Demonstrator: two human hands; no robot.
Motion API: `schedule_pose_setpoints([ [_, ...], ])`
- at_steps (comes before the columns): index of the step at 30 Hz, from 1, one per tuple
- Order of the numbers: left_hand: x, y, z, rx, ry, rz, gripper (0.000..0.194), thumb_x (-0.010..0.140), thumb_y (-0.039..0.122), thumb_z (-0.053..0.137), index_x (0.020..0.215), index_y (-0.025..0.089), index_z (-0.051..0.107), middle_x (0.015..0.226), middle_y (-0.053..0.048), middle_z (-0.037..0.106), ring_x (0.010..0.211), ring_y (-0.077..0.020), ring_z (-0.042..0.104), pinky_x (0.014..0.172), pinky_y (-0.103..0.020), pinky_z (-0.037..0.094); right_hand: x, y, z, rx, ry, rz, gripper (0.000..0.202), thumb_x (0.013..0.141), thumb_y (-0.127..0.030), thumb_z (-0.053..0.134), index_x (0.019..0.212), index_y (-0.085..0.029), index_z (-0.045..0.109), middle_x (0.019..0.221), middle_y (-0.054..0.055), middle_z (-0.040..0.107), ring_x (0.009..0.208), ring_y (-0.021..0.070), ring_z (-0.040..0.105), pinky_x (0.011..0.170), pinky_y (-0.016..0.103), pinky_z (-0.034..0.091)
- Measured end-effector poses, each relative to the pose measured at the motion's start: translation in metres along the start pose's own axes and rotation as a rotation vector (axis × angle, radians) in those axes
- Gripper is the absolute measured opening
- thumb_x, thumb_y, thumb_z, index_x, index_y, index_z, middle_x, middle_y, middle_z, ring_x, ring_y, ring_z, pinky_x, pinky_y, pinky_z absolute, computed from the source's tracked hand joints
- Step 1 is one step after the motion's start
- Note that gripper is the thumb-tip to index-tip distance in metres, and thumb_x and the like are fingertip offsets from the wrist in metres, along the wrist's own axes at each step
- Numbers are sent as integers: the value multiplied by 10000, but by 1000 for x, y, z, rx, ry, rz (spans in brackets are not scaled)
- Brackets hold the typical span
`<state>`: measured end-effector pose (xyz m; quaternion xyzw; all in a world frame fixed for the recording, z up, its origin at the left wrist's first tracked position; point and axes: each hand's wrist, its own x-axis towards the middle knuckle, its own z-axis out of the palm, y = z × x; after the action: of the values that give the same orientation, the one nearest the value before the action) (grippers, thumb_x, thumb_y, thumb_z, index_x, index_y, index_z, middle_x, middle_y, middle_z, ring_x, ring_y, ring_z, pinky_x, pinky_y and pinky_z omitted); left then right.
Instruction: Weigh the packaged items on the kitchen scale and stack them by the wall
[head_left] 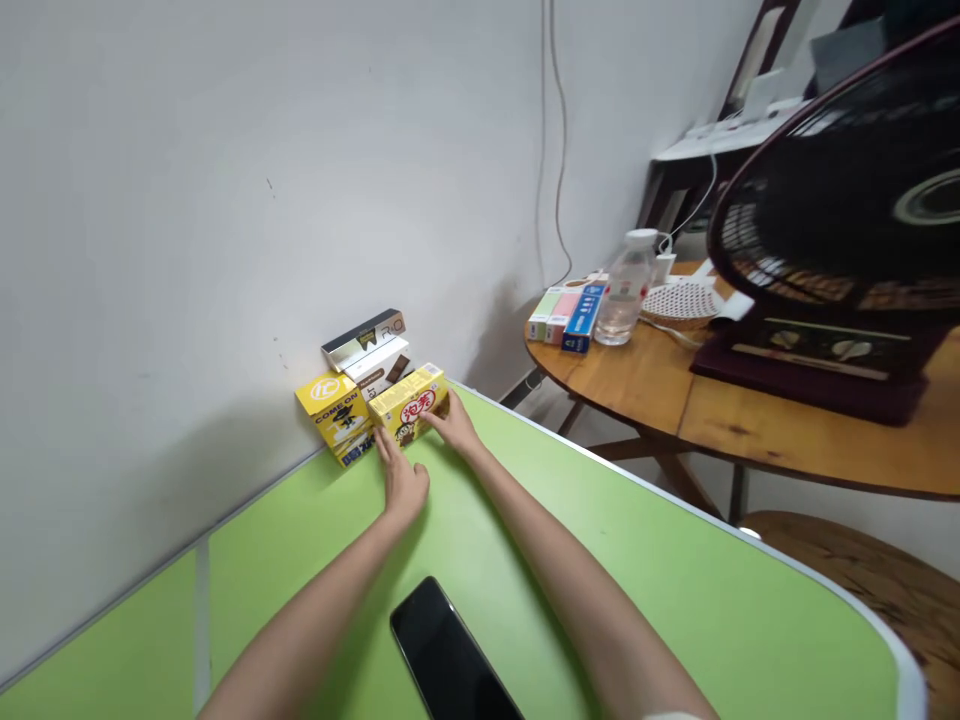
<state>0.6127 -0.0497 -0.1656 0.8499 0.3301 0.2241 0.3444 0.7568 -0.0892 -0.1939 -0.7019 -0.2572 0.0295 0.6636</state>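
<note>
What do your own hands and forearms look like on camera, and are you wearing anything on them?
Both the left hand and the right hand are ungloved, with no watch or bracelet visible. The forearms are uncovered; only a sliver of whitish sleeve shows at the bottom edge, on the right arm.

Box at the fingers: yellow, red characters in an oval. Left of fingers: COME ON carton, yellow, white round logo, dark lettering. Just beyond fingers: white carton with brown chocolate print, then black-and-silver carton. Counter under fingers: lime green, white edging. Phone, near side of fingers: black.
</note>
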Motion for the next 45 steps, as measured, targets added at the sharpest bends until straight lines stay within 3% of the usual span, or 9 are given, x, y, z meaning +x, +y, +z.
schedule_pose_setpoints([
  [4,-6,-10,-1,107,98,90,735,683,36,453,1364,109,185,1447,-198,171,1370,-274,210,1106,-385,232,5,2,15,-61,17,33,649,673,-361,684,1240,-154,445,1255,131,539,1146,270,491,995,458,364],
  [8,6,-16,1,140,-47,185,646,676,18,434,1302,146,334,1324,-155,364,1307,-263,309,1096,-392,246,5,5,18,-112,46,61,703,705,-396,656,1299,-127,390,1329,173,465,1231,297,416,1035,462,313],
  [14,23,-26,5,127,-56,158,705,681,38,464,1352,149,276,1357,-162,326,1309,-272,299,1097,-407,243,5,6,17,-160,17,44,763,710,-386,657,1348,-116,338,1361,184,428,1251,304,390,1043,460,309],
  [25,11,-35,-3,-32,-144,119,782,664,27,476,1400,117,227,1436,-142,238,1351,-226,264,1135,-316,191,2,3,17,-226,15,51,766,703,-411,624,1334,-90,331,1361,197,393,1277,317,341,1047,453,301],
  [28,-13,-41,-34,-65,-162,126,732,636,11,489,1349,113,357,1415,-149,314,1340,-236,297,1129,-336,221,-8,-15,9,-250,22,70,585,768,-368,503,1251,-55,401,1250,228,455,1186,330,425,978,480,359],
  [32,-58,-62,-103,-50,-264,93,614,648,22,478,1256,112,491,1369,-149,407,1313,-236,345,1133,-365,212,-51,-53,10,-277,-151,0,354,784,-245,382,1055,-78,538,1037,190,576,1006,310,535,888,494,408],
  [37,-125,-83,-199,-52,-339,-19,539,745,117,466,1282,159,472,1349,-111,470,1271,-223,405,1119,-404,239,-161,-131,40,-250,-763,-206,218,740,-189,486,881,-165,651,807,50,679,758,194,629,734,300,491],
  [40,-174,-79,-249,-99,-380,-34,607,750,179,514,1347,180,401,1371,-122,460,1254,-262,430,1063,-419,329,-229,-190,62,-281,-1228,-318,291,764,-169,490,1011,-203,641,984,55,680,877,196,622,791,295,467],
  [45,-246,-98,-320,-126,-408,-25,572,729,138,483,1294,233,464,1196,-74,613,1077,-256,577,902,-400,472,-300,-262,118,-379,-1566,-390,373,760,-195,529,1126,-174,599,1161,124,619,1062,247,570,937,347,412],
])
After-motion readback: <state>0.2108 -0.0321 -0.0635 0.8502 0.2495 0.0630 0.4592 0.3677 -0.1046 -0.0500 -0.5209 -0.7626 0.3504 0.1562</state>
